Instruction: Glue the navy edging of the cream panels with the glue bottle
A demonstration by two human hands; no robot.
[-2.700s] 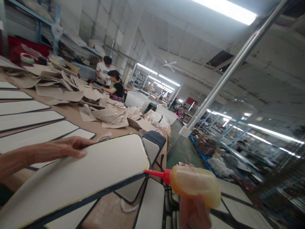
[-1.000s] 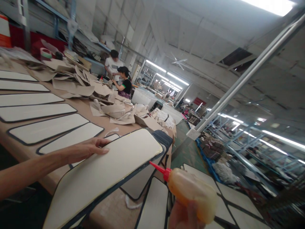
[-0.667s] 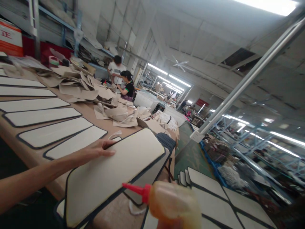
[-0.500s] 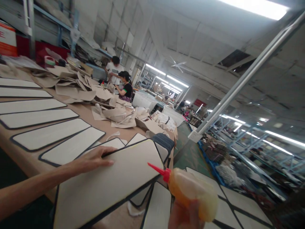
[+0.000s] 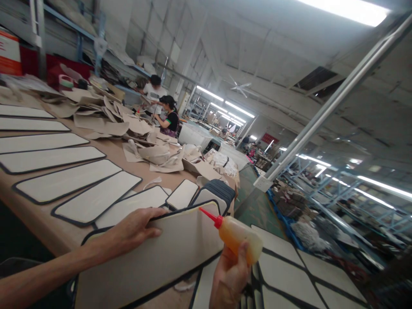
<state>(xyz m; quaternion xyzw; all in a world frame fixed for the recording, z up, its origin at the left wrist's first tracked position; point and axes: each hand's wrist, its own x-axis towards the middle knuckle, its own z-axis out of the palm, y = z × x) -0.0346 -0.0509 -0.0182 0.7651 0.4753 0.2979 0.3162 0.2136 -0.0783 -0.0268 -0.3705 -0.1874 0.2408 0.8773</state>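
A large cream panel with a dark edge (image 5: pixel 151 257) is tilted in front of me. My left hand (image 5: pixel 137 227) grips its upper edge, thumb on the cream face and fingers passing behind. Wrapped round a clear squeeze bottle of amber liquid (image 5: pixel 240 240) is my right hand (image 5: pixel 230 272). The bottle's red nozzle (image 5: pixel 210 216) points left, at the panel's upper right corner; whether the tip touches cannot be told. Yellowish lines run along the panel's edge.
Similar panels (image 5: pixel 67 180) lie spread over the brown table (image 5: pixel 128 165). Behind them are heaps of beige pieces (image 5: pixel 106 120). A dark-edged stack (image 5: pixel 219 193) stands beyond my panel, more panels (image 5: pixel 286 274) at right. Two people (image 5: pixel 169 116) are across the table.
The far end of the panel has dropped lower. My left hand has shifted slightly right and down. The bottle and my right hand have moved up and away, the nozzle now near the corner.
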